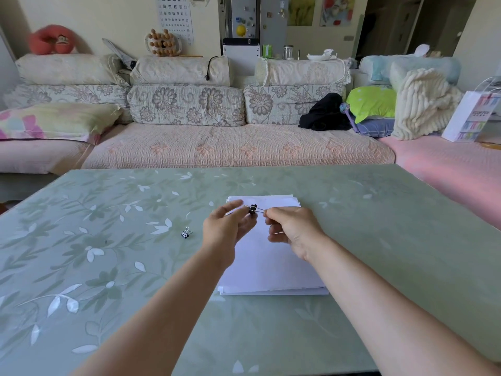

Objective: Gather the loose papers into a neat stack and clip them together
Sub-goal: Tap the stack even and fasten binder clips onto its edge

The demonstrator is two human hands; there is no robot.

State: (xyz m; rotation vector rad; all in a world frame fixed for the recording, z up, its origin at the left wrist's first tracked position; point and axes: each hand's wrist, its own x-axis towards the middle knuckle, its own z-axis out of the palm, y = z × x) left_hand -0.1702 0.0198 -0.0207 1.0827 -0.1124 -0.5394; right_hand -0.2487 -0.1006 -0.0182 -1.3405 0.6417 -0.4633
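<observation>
Sofa (238, 147) with floral cushions fills the far side of the room, behind a pale green table (108, 267) patterned with white leaves. On the table, near its middle, lies a stack of white papers (271, 267), its edges roughly squared, though a few sheets jut out at the near left corner. Two bare forearms reach in from the bottom edge. The left hand (226, 234) and the right hand (294, 230) meet above the far end of the stack, each pinching one wire handle of a small black clip (252, 209) held between them in the air. A second clip (186, 233) lies on the table, left of the papers and just beside the left hand.
</observation>
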